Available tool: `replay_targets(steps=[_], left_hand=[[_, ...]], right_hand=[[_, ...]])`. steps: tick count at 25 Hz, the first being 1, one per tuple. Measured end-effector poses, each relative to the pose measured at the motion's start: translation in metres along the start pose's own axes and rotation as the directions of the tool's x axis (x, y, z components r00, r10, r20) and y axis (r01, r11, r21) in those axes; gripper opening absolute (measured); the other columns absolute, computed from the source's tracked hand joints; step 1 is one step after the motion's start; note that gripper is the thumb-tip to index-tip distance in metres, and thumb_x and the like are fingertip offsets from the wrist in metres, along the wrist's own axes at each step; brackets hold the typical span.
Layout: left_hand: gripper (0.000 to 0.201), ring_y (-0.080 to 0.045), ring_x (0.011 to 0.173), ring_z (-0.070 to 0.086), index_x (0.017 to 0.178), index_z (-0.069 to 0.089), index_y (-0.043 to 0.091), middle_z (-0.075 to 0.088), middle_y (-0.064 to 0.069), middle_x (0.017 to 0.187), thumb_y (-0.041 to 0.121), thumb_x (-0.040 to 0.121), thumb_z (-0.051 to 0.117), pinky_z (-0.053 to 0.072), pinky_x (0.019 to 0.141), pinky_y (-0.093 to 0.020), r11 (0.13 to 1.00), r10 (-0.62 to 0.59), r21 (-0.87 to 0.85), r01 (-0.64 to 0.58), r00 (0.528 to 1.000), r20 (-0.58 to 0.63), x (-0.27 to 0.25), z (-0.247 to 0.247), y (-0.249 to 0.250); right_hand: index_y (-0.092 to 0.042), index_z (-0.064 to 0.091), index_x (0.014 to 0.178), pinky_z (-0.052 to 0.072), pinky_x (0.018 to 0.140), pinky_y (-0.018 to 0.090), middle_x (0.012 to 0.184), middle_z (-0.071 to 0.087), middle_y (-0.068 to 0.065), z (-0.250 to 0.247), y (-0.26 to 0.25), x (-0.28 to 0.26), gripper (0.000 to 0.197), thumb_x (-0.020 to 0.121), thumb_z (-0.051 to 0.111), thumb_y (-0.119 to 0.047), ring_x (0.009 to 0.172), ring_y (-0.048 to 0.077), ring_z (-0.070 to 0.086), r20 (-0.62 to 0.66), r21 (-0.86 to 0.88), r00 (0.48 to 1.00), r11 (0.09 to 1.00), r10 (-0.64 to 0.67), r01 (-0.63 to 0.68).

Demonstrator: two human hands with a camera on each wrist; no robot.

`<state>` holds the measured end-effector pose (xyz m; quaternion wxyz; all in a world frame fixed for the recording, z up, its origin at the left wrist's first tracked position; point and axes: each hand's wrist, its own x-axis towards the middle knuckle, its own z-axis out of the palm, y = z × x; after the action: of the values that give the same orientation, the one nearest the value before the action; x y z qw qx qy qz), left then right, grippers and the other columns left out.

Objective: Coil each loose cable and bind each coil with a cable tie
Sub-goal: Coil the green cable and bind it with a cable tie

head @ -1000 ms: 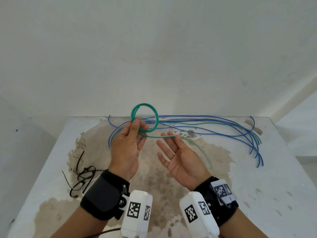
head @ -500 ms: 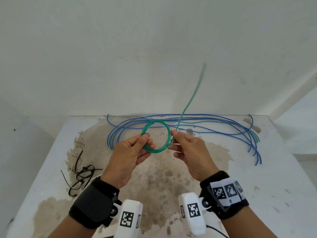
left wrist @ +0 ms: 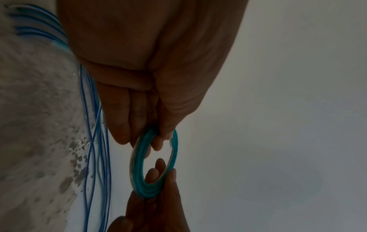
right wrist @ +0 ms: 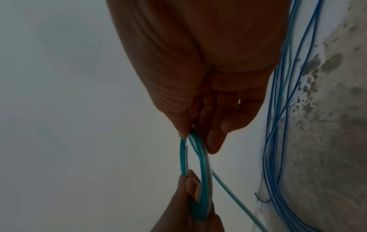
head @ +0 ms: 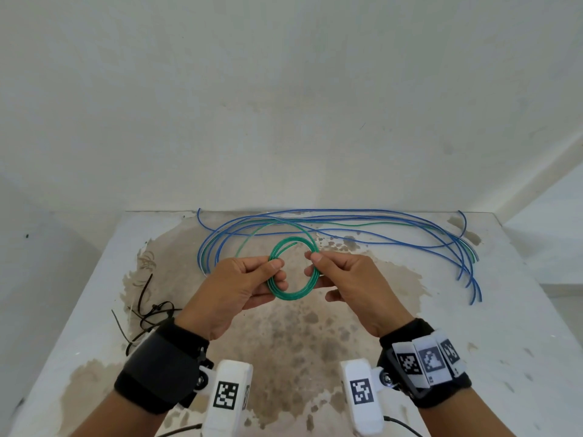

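Observation:
A green cable coil (head: 291, 294) of several turns hangs in the air above the table, held upright between both hands. My left hand (head: 252, 279) pinches its left side with thumb and fingers; the green coil (left wrist: 139, 169) shows dimly below that hand in the left wrist view. My right hand (head: 334, 272) pinches the right side, and the green coil (right wrist: 203, 169) runs under its thumb. A loose green tail (head: 268, 228) loops out over the top toward the left. Black cable ties (head: 148, 320) lie in a heap at the left of the table.
Several loose blue cables (head: 362, 225), with another green one among them, are spread across the back of the stained white table (head: 473, 342) and curve down at the right (head: 470, 272). A white wall stands behind the table.
My right hand went from open to pinching the coil's right side. The green tail, flung upward half a second ago, has swung round into a loop above the coil. Both hands came closer to me.

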<state>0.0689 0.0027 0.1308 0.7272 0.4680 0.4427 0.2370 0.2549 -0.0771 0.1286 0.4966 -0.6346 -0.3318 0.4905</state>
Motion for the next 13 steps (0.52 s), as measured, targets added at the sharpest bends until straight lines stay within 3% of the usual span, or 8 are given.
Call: replay_targets(steps=[5,9,11,13], left_hand=[[0.018,-0.015,0.081,0.075,0.102,0.074,0.010,0.076,-0.004,0.090,0.023,0.094,0.064,0.061,0.071,-0.025,0.993,-0.045,-0.107,0.040,0.998,-0.049,0.0054,-0.0023,0.0020],[0.019,-0.017,0.083,0.075,0.103,0.075,0.011,0.076,-0.005,0.090,0.023,0.094,0.064,0.061,0.072,-0.025,0.997,-0.049,-0.060,0.048,0.999,-0.021,0.0040,-0.0027,0.0039],[0.018,-0.014,0.081,0.075,0.102,0.074,0.012,0.076,-0.003,0.089,0.023,0.094,0.064,0.060,0.072,-0.023,0.996,-0.033,-0.080,0.030,0.999,-0.037,0.0049,-0.0025,0.0041],[0.015,-0.010,0.079,0.074,0.097,0.073,0.014,0.075,0.000,0.087,0.023,0.095,0.062,0.059,0.071,-0.022,0.985,-0.005,-0.172,-0.012,0.995,-0.098,0.0079,-0.0020,0.0042]], right_hand=[[-0.015,0.079,0.101,0.054,0.060,0.022,0.086,0.078,0.002,-0.0020,0.0053,0.0009,0.016,0.097,0.067,-0.025,0.080,0.013,0.076,0.025,-0.045,1.000,0.999,-0.009,0.010],[-0.016,0.078,0.102,0.054,0.061,0.023,0.088,0.079,0.002,-0.0051,0.0063,0.0008,0.016,0.097,0.066,-0.026,0.083,0.015,0.076,0.023,-0.053,1.000,0.999,-0.011,0.012],[-0.017,0.077,0.106,0.055,0.062,0.023,0.093,0.079,0.003,-0.0050,0.0075,0.0021,0.018,0.099,0.063,-0.026,0.085,0.015,0.076,0.020,0.008,1.000,1.000,0.006,-0.007],[-0.014,0.074,0.112,0.055,0.063,0.022,0.098,0.079,0.004,-0.0021,0.0082,0.0042,0.022,0.101,0.059,-0.025,0.087,0.016,0.076,0.000,0.176,0.999,0.984,0.041,-0.041]])
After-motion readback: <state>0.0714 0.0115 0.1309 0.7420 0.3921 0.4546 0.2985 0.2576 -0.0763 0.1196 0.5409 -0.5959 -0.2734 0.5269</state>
